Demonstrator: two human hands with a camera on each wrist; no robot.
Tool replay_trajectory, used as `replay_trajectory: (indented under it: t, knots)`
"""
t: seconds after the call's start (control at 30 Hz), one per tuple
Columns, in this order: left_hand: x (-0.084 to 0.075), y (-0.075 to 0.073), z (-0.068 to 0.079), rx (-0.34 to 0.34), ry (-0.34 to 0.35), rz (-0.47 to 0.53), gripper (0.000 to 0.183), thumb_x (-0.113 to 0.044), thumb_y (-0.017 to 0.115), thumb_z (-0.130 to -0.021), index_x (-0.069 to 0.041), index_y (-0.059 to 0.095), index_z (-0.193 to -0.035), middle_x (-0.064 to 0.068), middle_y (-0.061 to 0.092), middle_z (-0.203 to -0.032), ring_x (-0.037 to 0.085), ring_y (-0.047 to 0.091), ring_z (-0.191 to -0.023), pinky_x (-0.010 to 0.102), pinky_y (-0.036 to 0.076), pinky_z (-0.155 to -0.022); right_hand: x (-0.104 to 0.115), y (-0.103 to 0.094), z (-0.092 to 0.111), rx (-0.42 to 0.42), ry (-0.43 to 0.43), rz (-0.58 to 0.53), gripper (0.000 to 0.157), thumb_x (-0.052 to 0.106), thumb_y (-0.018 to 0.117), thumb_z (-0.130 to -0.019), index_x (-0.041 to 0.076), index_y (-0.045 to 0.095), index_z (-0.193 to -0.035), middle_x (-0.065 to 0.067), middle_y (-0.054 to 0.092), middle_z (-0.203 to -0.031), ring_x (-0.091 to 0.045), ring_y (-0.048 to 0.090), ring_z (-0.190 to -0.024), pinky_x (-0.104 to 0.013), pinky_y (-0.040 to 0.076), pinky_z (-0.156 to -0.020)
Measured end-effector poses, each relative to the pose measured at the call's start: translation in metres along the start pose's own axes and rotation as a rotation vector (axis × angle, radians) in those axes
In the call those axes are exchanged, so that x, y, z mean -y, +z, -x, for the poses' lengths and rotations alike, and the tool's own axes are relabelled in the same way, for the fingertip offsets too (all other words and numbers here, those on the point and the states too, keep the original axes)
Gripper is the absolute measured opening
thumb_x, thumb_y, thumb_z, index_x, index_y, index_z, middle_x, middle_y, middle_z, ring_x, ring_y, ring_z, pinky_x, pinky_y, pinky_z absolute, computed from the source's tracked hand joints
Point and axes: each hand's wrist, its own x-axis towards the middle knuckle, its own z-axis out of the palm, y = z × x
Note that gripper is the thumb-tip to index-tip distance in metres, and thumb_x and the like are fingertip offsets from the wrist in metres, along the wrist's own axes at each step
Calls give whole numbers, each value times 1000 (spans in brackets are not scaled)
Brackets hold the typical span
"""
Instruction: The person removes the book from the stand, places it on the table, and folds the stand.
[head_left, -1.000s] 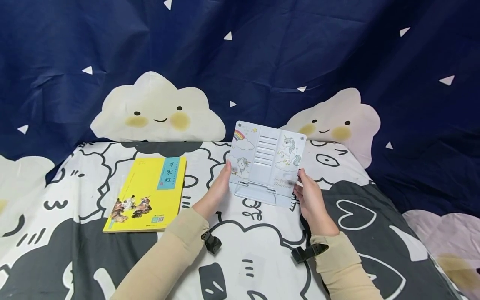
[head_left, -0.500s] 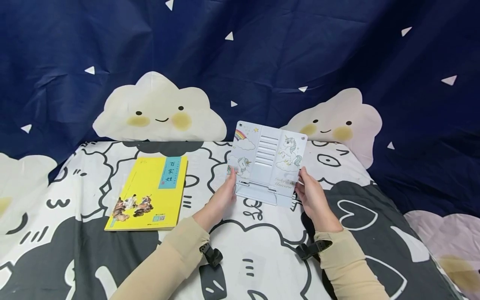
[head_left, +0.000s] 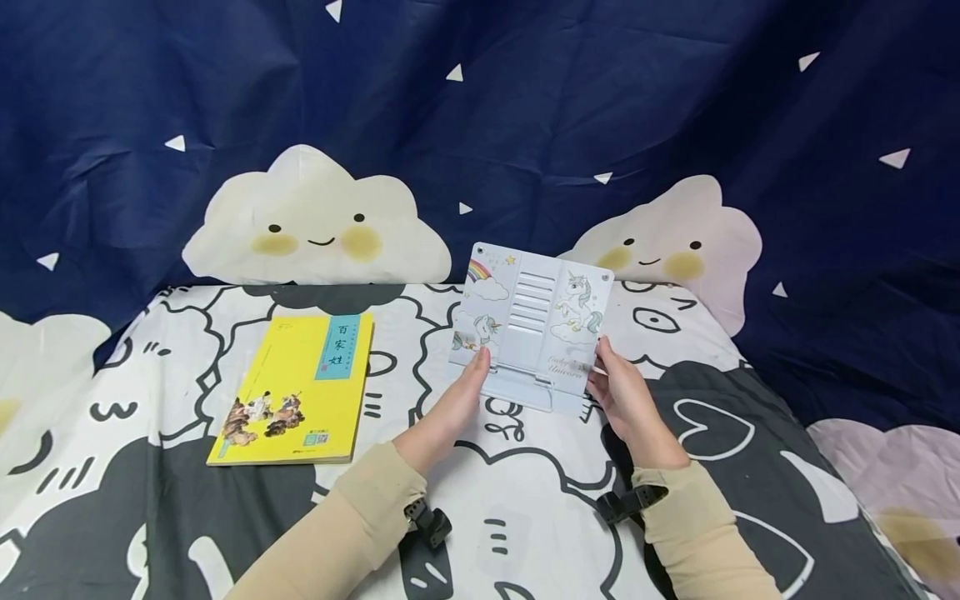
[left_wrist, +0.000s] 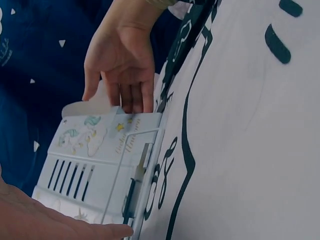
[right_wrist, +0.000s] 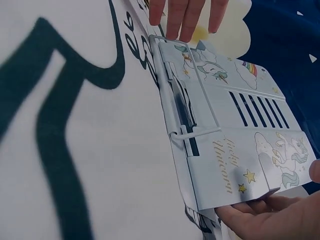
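Note:
A white book stand (head_left: 529,321) with unicorn and rainbow pictures and a row of slots leans back on the bedding, right of the middle in the head view. My right hand (head_left: 626,400) holds its right edge, thumb at the side and fingers behind the plate, as the right wrist view shows. At the lower left corner is my left hand (head_left: 450,412). Its fingers are extended, with fingertips right at the bottom ledge in the left wrist view. A wire page holder (right_wrist: 197,133) crosses the stand's front near that ledge.
A yellow book (head_left: 292,375) with a blue title label lies flat on the bedding to the left. The black-and-white patterned bedding (head_left: 510,500) spreads under everything. Behind it hangs a dark blue cloth (head_left: 525,108) with clouds and white triangles.
My left hand has slid from the stand's left edge rightward and slightly down to its lower front corner. The right hand stays at the right edge, and the stand has barely moved.

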Motion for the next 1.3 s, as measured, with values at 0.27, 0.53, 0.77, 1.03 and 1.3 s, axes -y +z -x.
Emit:
replay_trajectory:
  t: [0.27, 0.53, 0.77, 1.03, 1.3]
  knots:
    - [0, -5, -5, -26, 2, -19, 81, -68, 15, -100, -16, 9, -161, 3, 6, -168, 28, 3, -155, 53, 3, -125, -5, 1, 11, 15, -5, 26, 68, 54, 36, -103, 5, 35, -150, 2, 51, -123, -6, 58, -105, -15, 51, -94]
    - [-1, -11, -12, -42, 19, -46, 87, -73, 15, -97, -15, 10, -161, 3, 7, -168, 26, 1, -156, 52, 2, -125, -8, 4, 21, 38, -8, 29, 68, 52, 40, -102, 4, 35, -150, 0, 51, -119, -3, 61, -98, -16, 54, -91]
    - [-2, -17, -21, -45, 17, -92, 85, -69, 14, -99, -11, 5, -160, 4, 3, -168, 26, -1, -156, 51, 0, -125, -11, 8, 25, 53, 1, 31, 63, 47, 44, -104, 2, 38, -147, 2, 55, -112, -4, 64, -95, -21, 55, -91]
    - [-2, -19, -25, -44, 5, -85, 85, -67, 15, -100, -8, 4, -160, 8, 2, -168, 29, -2, -155, 54, -1, -124, -12, 12, 27, 58, 7, 32, 63, 44, 44, -105, 0, 36, -150, 1, 53, -117, -5, 64, -95, -19, 55, -90]
    - [2, -2, -12, -47, -58, -41, 89, -70, 18, -98, -8, 0, -160, 11, 1, -168, 33, -2, -155, 58, -1, -123, -8, 10, 26, 57, -17, 16, 62, 42, 46, -105, -1, 37, -149, 7, 62, -106, -1, 67, -94, -17, 55, -88]
